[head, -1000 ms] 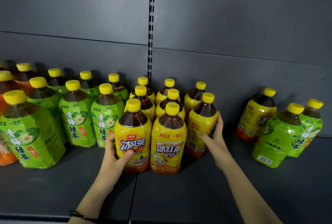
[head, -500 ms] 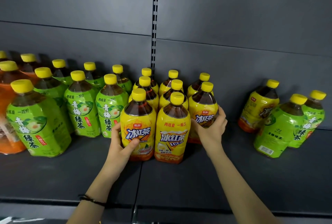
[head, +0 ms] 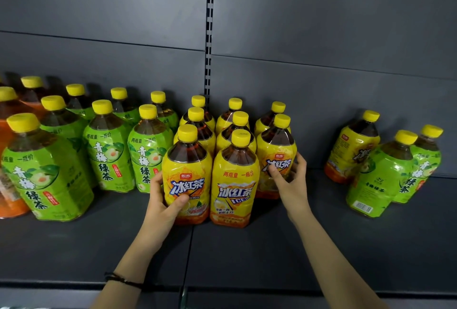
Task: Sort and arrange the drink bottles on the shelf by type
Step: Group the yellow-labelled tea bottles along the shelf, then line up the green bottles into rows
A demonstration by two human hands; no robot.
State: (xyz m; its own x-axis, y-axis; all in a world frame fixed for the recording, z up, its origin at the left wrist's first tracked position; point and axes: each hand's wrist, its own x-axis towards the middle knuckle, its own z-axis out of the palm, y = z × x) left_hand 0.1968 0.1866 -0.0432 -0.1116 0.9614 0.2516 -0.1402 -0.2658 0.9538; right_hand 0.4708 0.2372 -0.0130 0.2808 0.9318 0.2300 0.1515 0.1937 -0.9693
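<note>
1. Found left hand (head: 163, 199) wrapped round the front-left ice tea bottle (head: 188, 177): thumb across the lower label, fingers round its 9 o'clock side.
2. Found right hand (head: 290, 182) holding the front-right ice tea bottle (head: 275, 160): thumb on the label, fingers curled at its 3 o'clock side.
3. Noted both held bottles standing on the shelf (head: 247, 254), caps up, long axes vertical, labels facing 6 o'clock, flanking the middle front bottle (head: 235, 185). Front-right one set back toward 12 o'clock.
4. Noted green tea block (head: 108, 155) just beside the yellow block at 9 o'clock.
5. Located stray ice tea bottle (head: 352, 152) at 3 o'clock of the right hand, well apart, upright, cap up, label partly hidden by a stray green tea bottle (head: 380, 180) at its 4 o'clock. Contact between them not confirmable.
6. Judged right hand nearer by far, left hand walled off by the yellow block.
7. Judged coming move: release front-right bottle, reach to 3 o'clock, grasp the stray across its vertical axis.
8. Flagged risk: toppling the green neighbour during lift-out.
</note>
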